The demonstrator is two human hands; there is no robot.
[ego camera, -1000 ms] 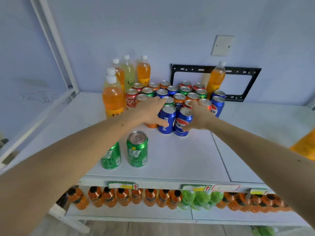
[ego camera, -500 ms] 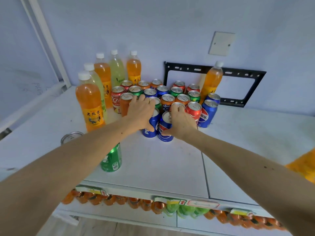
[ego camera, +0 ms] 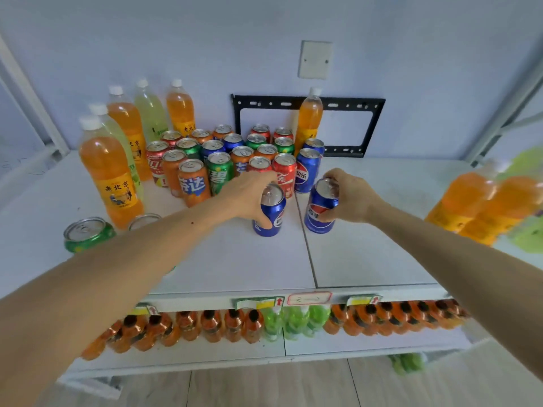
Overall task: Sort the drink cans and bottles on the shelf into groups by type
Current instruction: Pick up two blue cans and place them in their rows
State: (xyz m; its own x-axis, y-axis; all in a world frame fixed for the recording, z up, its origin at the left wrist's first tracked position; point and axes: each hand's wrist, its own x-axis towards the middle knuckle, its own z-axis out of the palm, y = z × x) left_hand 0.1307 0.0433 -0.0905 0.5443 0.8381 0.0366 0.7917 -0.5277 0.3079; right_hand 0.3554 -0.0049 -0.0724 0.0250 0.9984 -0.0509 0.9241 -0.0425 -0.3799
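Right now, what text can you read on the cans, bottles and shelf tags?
"老北京": front orange bottle.
"芬达": orange can.
"可乐": blue can behind.
Pepsi logo, letters partly hidden: blue can in right hand.
"碧": green can, partly hidden.
Shelf tags: too blurred.

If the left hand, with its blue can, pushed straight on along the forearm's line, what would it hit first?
Probably the red can just behind the left hand and its blue can; depth is unclear.

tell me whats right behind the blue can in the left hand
A red can stands just behind the blue can; the left hand covers whatever sits further left behind it.
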